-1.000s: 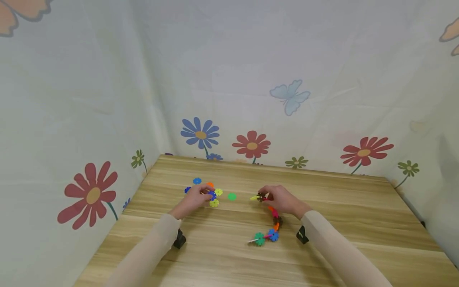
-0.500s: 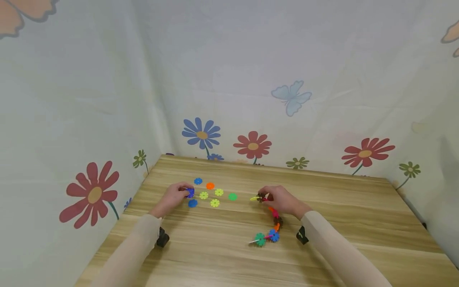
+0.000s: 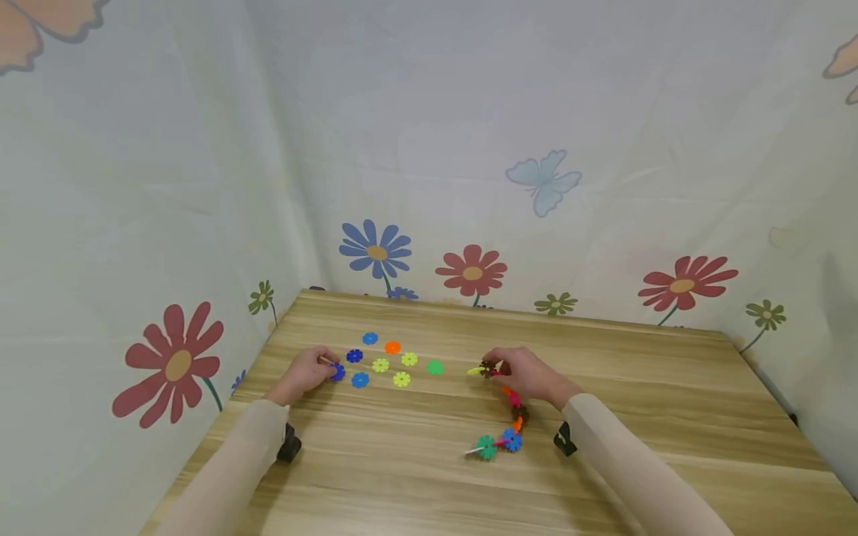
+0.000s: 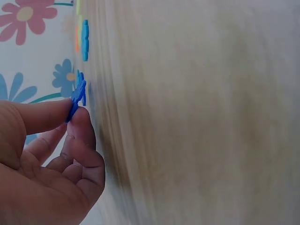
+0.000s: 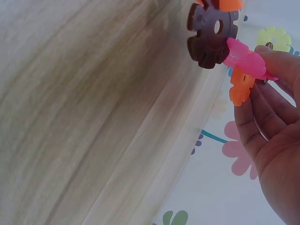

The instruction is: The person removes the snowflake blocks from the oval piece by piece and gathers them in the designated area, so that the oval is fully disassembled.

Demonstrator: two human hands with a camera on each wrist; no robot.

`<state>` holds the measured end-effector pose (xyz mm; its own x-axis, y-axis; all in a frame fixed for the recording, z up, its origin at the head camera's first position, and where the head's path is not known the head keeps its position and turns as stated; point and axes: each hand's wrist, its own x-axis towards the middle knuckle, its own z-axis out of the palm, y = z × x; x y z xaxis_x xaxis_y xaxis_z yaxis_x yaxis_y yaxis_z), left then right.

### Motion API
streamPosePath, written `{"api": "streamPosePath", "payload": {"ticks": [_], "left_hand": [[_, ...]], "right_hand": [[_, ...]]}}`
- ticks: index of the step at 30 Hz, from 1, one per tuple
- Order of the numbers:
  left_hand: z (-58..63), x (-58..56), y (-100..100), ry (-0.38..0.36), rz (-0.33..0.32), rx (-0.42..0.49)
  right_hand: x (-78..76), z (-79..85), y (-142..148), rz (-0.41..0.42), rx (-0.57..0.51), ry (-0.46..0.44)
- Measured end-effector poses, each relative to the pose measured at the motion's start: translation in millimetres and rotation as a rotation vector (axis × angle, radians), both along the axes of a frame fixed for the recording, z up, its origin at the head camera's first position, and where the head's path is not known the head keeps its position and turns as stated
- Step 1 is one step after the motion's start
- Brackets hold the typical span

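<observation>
In the head view my left hand (image 3: 307,372) pinches a blue flower-shaped plastic disc (image 3: 338,372) between thumb and forefinger, at the left end of a group of loose discs. The left wrist view shows that same blue disc (image 4: 76,97) tilted at the fingertips. My right hand (image 3: 529,372) holds the far end of a curved chain of interlocked discs, near a dark brown disc (image 3: 488,368) and a yellow one (image 3: 474,370). From there the chain curves toward me, through a blue disc (image 3: 512,440) to a green disc (image 3: 486,447). Fingers partly hide the gripped end.
Loose discs lie flat between the hands: dark blue (image 3: 354,356), blue (image 3: 360,380), orange (image 3: 392,348), green (image 3: 435,368) and several yellow-green ones (image 3: 401,380). The wooden table (image 3: 375,476) ends at a printed fabric wall (image 3: 429,149) behind and at left.
My left hand has moved left from over the loose discs with the blue disc at its fingertips, uncovering several of them. The right hand and chain have stayed nearly still.
</observation>
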<state>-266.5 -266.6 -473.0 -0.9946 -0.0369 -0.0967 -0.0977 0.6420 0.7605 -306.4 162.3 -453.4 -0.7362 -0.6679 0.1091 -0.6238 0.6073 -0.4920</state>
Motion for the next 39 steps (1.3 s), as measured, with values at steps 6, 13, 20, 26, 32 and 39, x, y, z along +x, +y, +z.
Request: {"api": "streamPosePath", "payload": {"ticks": [6,13,20,26,32,39], "left_hand": [[-1.5,-0.2,2,0.016,-0.012,-0.032],[-2.5,-3.2,5,0.038,0.015,-0.085],[-0.8,-3.3,8,0.013,0.048,-0.085],[1.4,-2.9,7,0.014,0.044,-0.088],[4.9,-5.8,9,0.032,0.075,-0.126],[17.6,-10.4,33,0.067,0.037,-0.043]], "right_hand": [[-0.8,0.1,1,0.0,-0.007,-0.005],[-1.3,-0.2,1,-0.006,0.001,-0.014],[-1.4,-0.5,0,-0.016,0.002,-0.022],[-1.7,0.1,0,-0.009,0.005,-0.017],[-1.7,1.0,0,-0.003,0.007,-0.019],[-1.7,2.6,0,0.0,0.003,-0.015]]}}
